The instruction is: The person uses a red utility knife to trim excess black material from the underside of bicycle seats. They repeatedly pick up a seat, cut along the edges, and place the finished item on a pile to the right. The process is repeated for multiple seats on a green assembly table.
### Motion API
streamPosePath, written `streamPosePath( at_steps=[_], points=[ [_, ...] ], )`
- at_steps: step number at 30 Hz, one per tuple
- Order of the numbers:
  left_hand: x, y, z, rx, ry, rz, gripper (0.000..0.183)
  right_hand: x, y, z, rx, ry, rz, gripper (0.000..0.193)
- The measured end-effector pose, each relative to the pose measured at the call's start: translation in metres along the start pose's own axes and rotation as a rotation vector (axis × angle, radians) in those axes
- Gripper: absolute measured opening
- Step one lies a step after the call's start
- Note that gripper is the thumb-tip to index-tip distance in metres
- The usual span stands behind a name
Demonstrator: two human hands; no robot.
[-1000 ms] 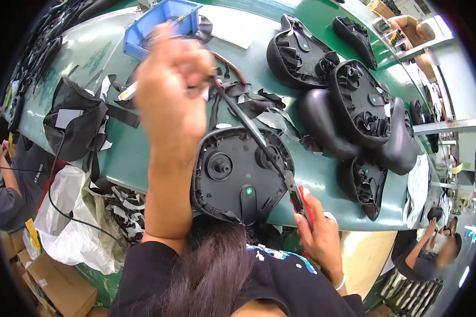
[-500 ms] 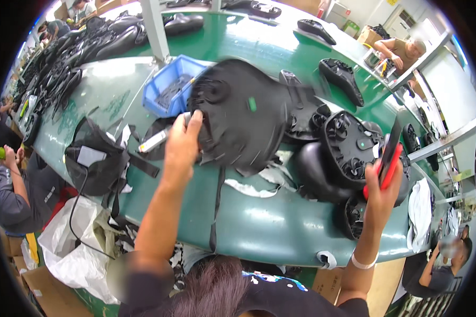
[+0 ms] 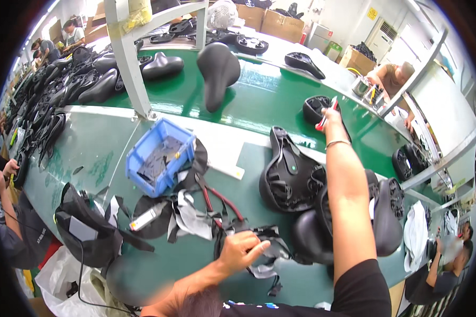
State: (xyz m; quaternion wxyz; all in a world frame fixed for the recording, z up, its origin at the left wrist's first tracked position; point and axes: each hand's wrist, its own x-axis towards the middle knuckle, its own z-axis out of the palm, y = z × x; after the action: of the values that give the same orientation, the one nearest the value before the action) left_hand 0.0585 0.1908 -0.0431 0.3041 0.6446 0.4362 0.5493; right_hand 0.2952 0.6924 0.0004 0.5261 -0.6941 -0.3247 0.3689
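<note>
My right hand [image 3: 331, 120] is stretched far forward over the green belt, closed around a red-handled tool [image 3: 322, 122] whose type I cannot make out. A small upturned black bicycle saddle [image 3: 315, 109] is right beside it. Low over the near table, my left hand [image 3: 241, 250] has curled fingers with the thumb pointing right. Black and grey scraps [image 3: 272, 248] lie by it, and its palm side is hidden. Just beyond sits another tool with two long red handles [image 3: 225, 199]. An upturned black saddle [image 3: 291, 177] rests on the table between my arms.
A blue bin [image 3: 161, 156] of dark scraps stands left of centre. More saddles [image 3: 386, 219] crowd my right forearm. A black saddle [image 3: 217, 74] lies on the belt. White posts [image 3: 127, 58] rise from the table edge. A co-worker [image 3: 394, 79] sits across at the right.
The large saddle has left my left hand, which has dropped nearer to me. My right hand has reached forward with the red-handled tool. A saddle now lies on the belt ahead. The view has tilted upward.
</note>
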Motion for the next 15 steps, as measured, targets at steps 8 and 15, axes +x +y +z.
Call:
streamPosePath(
  at_steps=[8, 15],
  points=[
    [-0.003, -0.001, -0.004, -0.031, 0.128, -0.128, 0.031, -0.079, 0.013, 0.043, 0.021, -0.156, 0.115, 0.039],
    [0.004, 0.001, -0.008, -0.057, 0.098, -0.048, 0.034, -0.183, -0.061, -0.048, 0.019, -0.617, 0.041, 0.036]
  ],
)
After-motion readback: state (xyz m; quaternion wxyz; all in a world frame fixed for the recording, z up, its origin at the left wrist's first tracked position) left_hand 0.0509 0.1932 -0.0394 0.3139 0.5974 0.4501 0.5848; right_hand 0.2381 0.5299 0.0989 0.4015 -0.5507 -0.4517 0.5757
